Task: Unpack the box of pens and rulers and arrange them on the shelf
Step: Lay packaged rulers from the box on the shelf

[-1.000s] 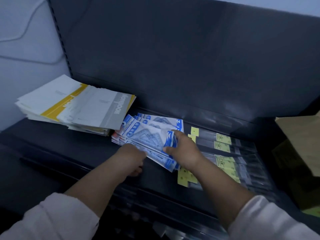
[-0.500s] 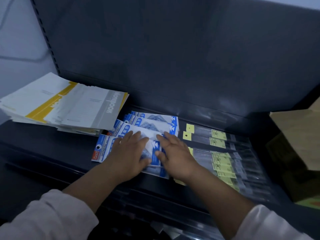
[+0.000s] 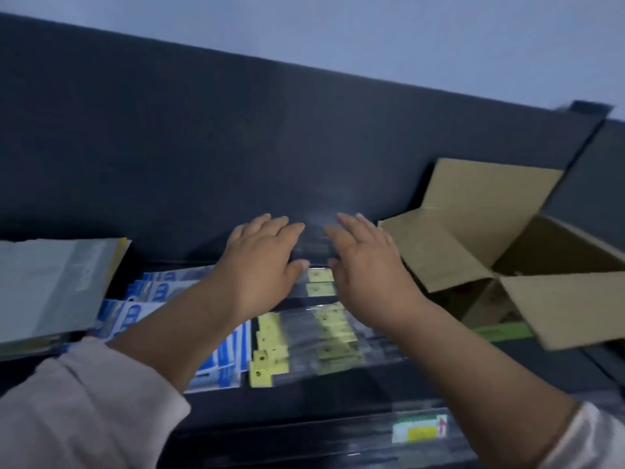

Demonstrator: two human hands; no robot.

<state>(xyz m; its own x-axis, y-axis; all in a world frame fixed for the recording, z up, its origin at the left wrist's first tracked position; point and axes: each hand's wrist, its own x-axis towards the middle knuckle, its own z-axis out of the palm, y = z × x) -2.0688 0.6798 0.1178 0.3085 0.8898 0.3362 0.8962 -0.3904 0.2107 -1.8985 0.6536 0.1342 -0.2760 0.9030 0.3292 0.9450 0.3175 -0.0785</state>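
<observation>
Both hands hover flat over the dark shelf (image 3: pixel 304 397), fingers straight, holding nothing. My left hand (image 3: pixel 262 262) is above the far end of the clear ruler packs with yellow tags (image 3: pixel 301 340). My right hand (image 3: pixel 368 265) lies just to its right, over the same row. Blue-and-white packs of ruler sets (image 3: pixel 142 309) lie fanned to the left, partly hidden by my left forearm. An open cardboard box (image 3: pixel 483 238) stands at the right end of the shelf.
A stack of white and yellow notebooks (image 3: pixel 57 289) lies at the left. The dark back panel (image 3: pixel 236 147) rises behind the shelf. A price label (image 3: pixel 419 429) sits on the front rail. The view is tilted and blurred.
Both hands left the blue packs and moved right and back, over the yellow-tagged rulers. The camera swung right, bringing the cardboard box into view.
</observation>
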